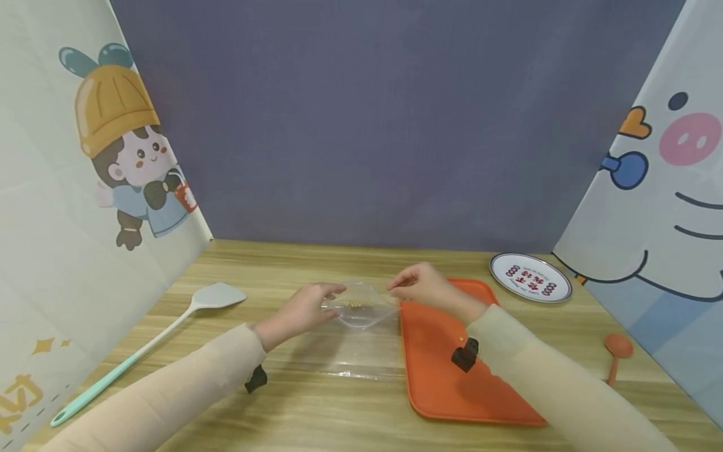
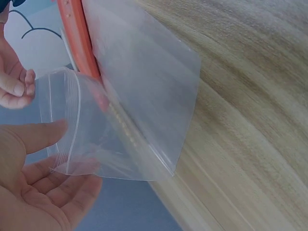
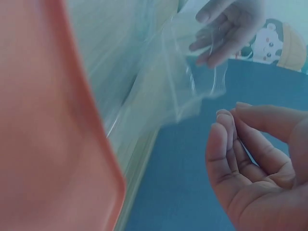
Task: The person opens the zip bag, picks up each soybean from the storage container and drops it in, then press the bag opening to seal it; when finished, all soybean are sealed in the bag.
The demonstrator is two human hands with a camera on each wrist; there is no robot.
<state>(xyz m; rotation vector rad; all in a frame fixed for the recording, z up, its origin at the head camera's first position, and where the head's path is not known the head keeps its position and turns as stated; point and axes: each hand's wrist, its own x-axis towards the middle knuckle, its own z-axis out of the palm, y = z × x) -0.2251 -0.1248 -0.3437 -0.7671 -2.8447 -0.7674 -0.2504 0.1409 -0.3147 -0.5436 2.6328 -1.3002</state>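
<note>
Bag [image 1: 364, 319] of clear plastic sits on the table [image 1: 316, 414], just left of the orange tray [image 1: 443, 364], yellowish bits [image 1: 354, 305] showing through. Your left hand [image 1: 300, 312] spreads thumb and fingers well apart at its mouth, gripping nothing; your right hand [image 1: 427, 290], beside the mouth, curls thumb to fingertips, nothing visible between.

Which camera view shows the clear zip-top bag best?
The left wrist view: the zip-top bag fills much of the picture, its zip lines easy to see. The head view shows it small; the right wrist view shows it blurred.
</note>
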